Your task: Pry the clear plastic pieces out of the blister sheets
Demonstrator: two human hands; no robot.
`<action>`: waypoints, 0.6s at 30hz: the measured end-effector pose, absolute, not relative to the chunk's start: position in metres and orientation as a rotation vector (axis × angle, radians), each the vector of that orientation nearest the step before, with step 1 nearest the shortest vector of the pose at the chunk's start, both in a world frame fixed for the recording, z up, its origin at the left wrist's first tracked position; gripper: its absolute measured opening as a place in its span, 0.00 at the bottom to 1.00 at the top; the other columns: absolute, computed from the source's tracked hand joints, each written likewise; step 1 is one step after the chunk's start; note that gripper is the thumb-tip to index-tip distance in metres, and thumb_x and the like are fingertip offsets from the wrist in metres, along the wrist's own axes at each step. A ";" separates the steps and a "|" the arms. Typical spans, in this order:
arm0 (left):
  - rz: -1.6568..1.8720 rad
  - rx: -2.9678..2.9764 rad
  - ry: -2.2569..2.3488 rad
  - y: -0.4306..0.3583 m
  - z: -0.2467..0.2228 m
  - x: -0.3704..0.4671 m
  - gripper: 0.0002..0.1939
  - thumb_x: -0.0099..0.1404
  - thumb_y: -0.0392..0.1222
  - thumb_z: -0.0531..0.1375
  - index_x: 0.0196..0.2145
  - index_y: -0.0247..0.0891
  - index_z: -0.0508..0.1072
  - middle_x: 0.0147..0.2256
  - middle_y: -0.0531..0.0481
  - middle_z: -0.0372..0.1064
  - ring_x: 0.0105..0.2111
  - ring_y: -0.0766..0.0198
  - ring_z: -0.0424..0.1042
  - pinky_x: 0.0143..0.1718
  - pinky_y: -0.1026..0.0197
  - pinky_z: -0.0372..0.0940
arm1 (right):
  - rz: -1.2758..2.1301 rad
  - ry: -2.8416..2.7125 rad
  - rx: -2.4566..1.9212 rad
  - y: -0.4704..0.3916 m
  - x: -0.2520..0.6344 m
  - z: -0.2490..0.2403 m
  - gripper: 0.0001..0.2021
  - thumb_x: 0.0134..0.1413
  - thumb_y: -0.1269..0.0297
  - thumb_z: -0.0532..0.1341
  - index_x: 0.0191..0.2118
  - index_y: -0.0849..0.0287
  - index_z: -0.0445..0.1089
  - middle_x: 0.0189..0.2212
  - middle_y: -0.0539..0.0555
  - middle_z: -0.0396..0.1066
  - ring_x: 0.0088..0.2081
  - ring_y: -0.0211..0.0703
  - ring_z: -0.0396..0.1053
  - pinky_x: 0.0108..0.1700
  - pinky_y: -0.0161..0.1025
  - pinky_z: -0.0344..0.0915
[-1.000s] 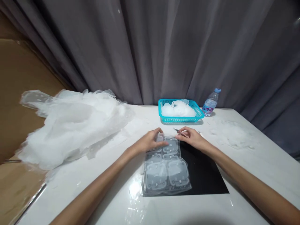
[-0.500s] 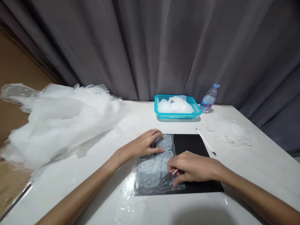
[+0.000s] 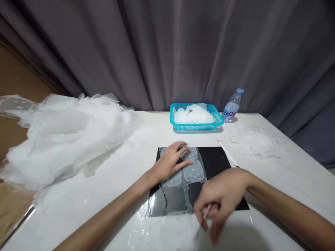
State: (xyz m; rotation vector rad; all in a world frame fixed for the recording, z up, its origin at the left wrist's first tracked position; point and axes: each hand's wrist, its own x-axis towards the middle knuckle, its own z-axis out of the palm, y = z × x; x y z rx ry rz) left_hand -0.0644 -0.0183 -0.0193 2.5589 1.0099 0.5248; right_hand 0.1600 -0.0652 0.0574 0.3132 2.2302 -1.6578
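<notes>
My left hand (image 3: 171, 162) lies with fingers spread on a clear sheet with rounded grey translucent shapes (image 3: 194, 171), pressing it on a black board (image 3: 214, 158). Nearer to me, my right hand (image 3: 222, 198) is closed round what look like tweezers (image 3: 207, 211) with a pinkish grip; their tips are blurred. Below the board's front edge, a faint translucent film with dots (image 3: 178, 228) stretches toward the tweezers; whether they grip it I cannot tell. The sheet's front part shows dark outlined openings.
A heap of white translucent film (image 3: 65, 139) covers the table's left side. At the back are a blue basket (image 3: 199, 127) holding white film and a water bottle (image 3: 231, 107). More film scraps (image 3: 258, 143) lie at the right, by a white pen-like stick (image 3: 227, 152).
My right hand has moved toward me with the tweezers, off the sheet. The grey shapes at the sheet's front have come away, showing black. My left hand has shifted slightly right.
</notes>
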 end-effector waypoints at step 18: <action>0.297 2.630 0.975 -0.072 -0.022 -0.042 0.33 0.80 0.56 0.50 0.71 0.30 0.61 0.68 0.31 0.61 0.71 0.41 0.56 0.73 0.36 0.50 | -0.694 3.322 0.851 0.067 0.056 -0.016 0.07 0.74 0.67 0.57 0.50 0.59 0.71 0.46 0.57 0.69 0.46 0.46 0.69 0.51 0.40 0.65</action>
